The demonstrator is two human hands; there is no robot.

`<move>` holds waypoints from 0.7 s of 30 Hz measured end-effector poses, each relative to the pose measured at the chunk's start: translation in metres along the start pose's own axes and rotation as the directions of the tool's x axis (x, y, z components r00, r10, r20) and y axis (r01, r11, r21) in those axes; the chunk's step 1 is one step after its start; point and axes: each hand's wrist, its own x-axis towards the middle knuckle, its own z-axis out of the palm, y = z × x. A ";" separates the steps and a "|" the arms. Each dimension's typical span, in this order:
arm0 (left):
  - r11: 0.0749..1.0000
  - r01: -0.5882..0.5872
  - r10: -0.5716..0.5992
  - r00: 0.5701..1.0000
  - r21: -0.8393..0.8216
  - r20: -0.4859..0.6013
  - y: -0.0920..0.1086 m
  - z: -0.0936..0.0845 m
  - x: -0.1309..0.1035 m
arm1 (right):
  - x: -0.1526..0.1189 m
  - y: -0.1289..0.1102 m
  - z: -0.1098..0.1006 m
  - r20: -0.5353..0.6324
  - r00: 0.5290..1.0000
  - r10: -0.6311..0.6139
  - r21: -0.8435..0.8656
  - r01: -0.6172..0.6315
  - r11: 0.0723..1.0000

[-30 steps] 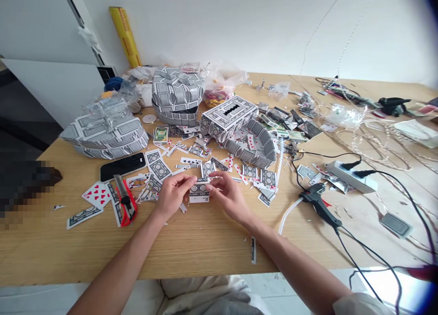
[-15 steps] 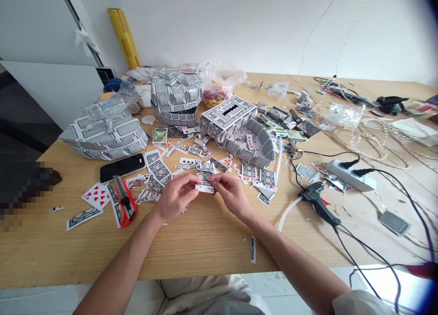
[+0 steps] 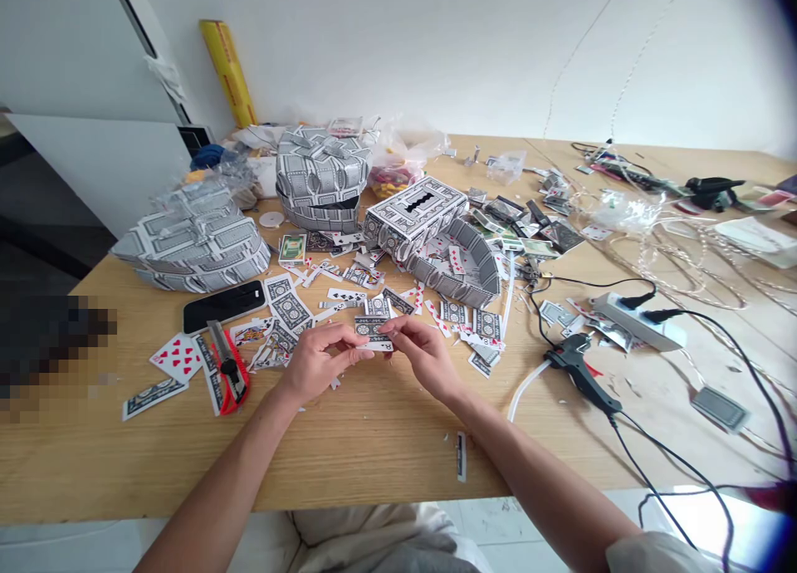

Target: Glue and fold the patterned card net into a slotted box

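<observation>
Between my two hands is a small folded playing card piece (image 3: 374,330), dark patterned with a white strip along its lower edge. My left hand (image 3: 322,359) pinches its left end between thumb and fingers. At its right end, my right hand (image 3: 421,353) grips it the same way. Loose cut cards lie just beyond, among them a patterned card (image 3: 290,307) and a narrow spade strip (image 3: 347,294). Behind them stand a card-covered box (image 3: 417,212) with a black zigzag mark and an open-topped card tray (image 3: 452,282).
A red box cutter (image 3: 232,378) and black phone (image 3: 224,306) lie left. Two woven card baskets (image 3: 196,241) (image 3: 324,174) stand behind. At right are a glue gun (image 3: 585,374), its cables and a white power strip (image 3: 641,320).
The held card piece now shows its patterned face flatter, with a narrower white strip below. My hands have barely shifted.
</observation>
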 end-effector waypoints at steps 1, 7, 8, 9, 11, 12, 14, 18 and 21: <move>1.000 0.003 -0.003 1.000 -0.005 -0.014 0.001 0.000 0.000 | -0.001 -0.002 -0.001 0.015 1.000 -0.008 -0.005 0.009 1.000; 0.997 0.045 -0.049 0.996 -0.064 -0.072 0.006 0.000 -0.001 | -0.006 -0.005 0.001 0.063 0.993 -0.096 -0.078 0.100 0.992; 0.997 0.043 -0.048 0.996 -0.071 -0.073 0.006 0.000 -0.001 | -0.006 -0.004 0.002 0.040 0.990 -0.134 -0.110 0.137 0.984; 0.996 0.043 -0.048 0.996 -0.077 -0.073 0.006 0.001 -0.001 | -0.006 -0.004 0.003 0.021 0.985 -0.169 -0.140 0.171 0.975; 0.994 0.053 -0.059 0.996 -0.093 -0.070 0.008 0.002 -0.001 | -0.006 -0.004 0.005 0.007 0.978 -0.210 -0.172 0.208 0.963; 0.992 0.067 -0.074 0.995 -0.106 -0.068 0.009 0.002 0.000 | -0.006 -0.005 0.007 0.009 0.976 -0.217 -0.175 0.215 0.961; 0.982 0.116 -0.126 0.990 -0.146 -0.063 0.012 0.004 0.000 | -0.006 -0.007 0.009 0.008 0.977 -0.212 -0.163 0.211 0.964; 0.942 0.246 -0.264 0.963 -0.228 -0.052 0.017 0.009 0.001 | -0.006 -0.007 0.016 -0.053 0.992 -0.117 -0.083 0.113 0.990; 0.901 0.281 -0.318 0.946 -0.331 -0.061 0.015 0.013 0.002 | -0.004 -0.002 0.018 -0.120 0.992 -0.043 0.060 0.050 0.997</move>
